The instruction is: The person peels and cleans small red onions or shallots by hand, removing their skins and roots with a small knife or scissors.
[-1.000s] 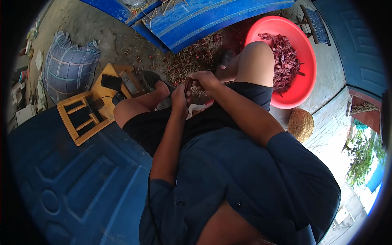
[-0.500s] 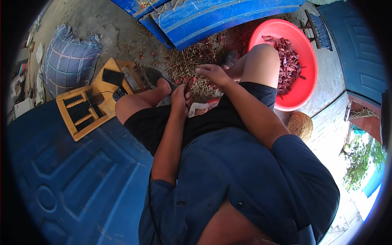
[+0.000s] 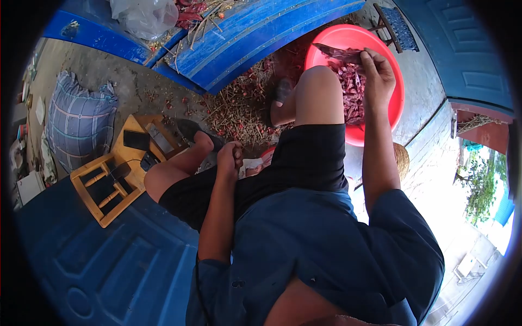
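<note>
My right hand [image 3: 379, 79] is above the red plastic tub [image 3: 398, 103] at my right. Its thumb and fingers pinch one end of a long, dark red dried chili [image 3: 336, 52], which points to the left over the tub. Inside the tub lies a heap of dried red chilies [image 3: 353, 95]. Over my lap, my left hand [image 3: 229, 160] is closed with its fingers curled; whether anything is inside them is hidden. Just beside it, a whitish and pink item [image 3: 251, 165] shows partly between my legs.
Chili stems [image 3: 239, 117] litter the ground between my feet. A blue metal bed [image 3: 261, 41] with a plastic bag [image 3: 145, 16] on it stands ahead. At left are a wooden chair [image 3: 103, 185] holding a black phone-like object [image 3: 136, 139] and a checked sack [image 3: 81, 122].
My right hand has moved from near my left hand out over the tub, now with a chili. The chili seen in my left hand earlier no longer shows there. The view has shifted.
</note>
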The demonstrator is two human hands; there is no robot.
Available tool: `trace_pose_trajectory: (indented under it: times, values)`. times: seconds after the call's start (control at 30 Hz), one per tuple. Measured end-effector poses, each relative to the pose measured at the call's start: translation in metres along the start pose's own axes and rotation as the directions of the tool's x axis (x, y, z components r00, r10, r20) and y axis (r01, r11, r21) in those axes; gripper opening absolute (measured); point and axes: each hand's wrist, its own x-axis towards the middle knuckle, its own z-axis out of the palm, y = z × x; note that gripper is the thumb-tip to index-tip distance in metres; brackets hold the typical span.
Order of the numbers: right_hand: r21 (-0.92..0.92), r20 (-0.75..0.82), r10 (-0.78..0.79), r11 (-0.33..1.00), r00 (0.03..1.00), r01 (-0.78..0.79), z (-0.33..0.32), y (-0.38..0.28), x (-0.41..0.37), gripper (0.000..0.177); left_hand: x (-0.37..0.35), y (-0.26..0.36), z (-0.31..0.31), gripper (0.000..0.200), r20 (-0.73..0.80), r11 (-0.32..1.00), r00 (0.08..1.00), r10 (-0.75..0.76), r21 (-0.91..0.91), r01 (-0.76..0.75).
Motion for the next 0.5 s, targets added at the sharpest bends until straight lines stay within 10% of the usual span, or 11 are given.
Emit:
trace_pose_trajectory:
  times: [0.1, 0.17, 0.3, 0.5]
  values:
    - [-0.336, -0.142, -0.127, 0.939, 0.982, 0.073, -0.081, 0.066, 0.039, 0.026, 0.006, 0.002, 0.020, 0.018, -0.003, 0.995, 0.998, -0.068, 0.071, 0.068]
    - [-0.897, -0.006, -0.284, 0.426, 0.959, 0.121, -0.097, 0.101, 0.037, 0.035, 0.013, -0.001, 0.027, 0.017, -0.017, 0.988, 0.993, -0.113, 0.108, 0.114]
    - [-0.521, 0.301, 0.163, 0.853, 0.940, 0.019, -0.009, 0.199, 0.028, 0.035, 0.027, -0.008, 0.030, 0.016, -0.095, 0.951, 0.971, -0.221, 0.200, 0.236]
    - [-0.714, 0.490, 0.502, 0.700, 0.713, -0.003, 0.146, 0.391, 0.036, 0.041, 0.050, -0.014, 0.015, 0.017, -0.275, 0.907, 0.897, -0.347, 0.145, 0.396]
